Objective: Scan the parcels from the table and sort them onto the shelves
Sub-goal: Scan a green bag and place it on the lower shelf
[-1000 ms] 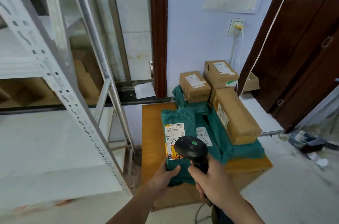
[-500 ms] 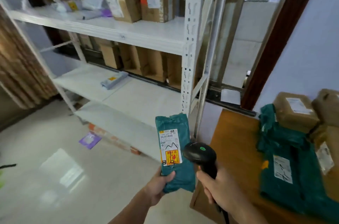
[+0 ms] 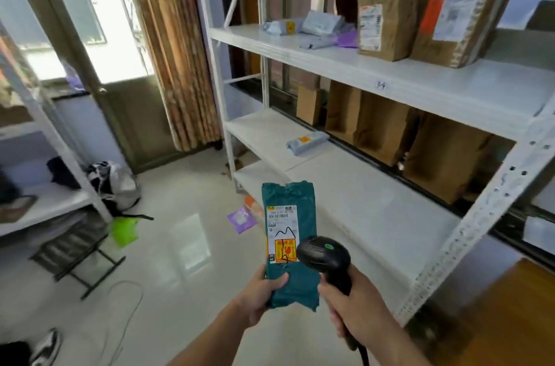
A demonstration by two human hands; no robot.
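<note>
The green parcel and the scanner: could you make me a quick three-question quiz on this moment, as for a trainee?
1. True or false: the left hand holds the green parcel with its label facing up.
2. Which hand grips the black scanner? A) left B) right C) neither
3. Fill in: the brown paper parcels stand on the ___ shelf of the white rack.

Key: 1 true; 2 B, the right hand; 3 top (uppermost one visible).
</note>
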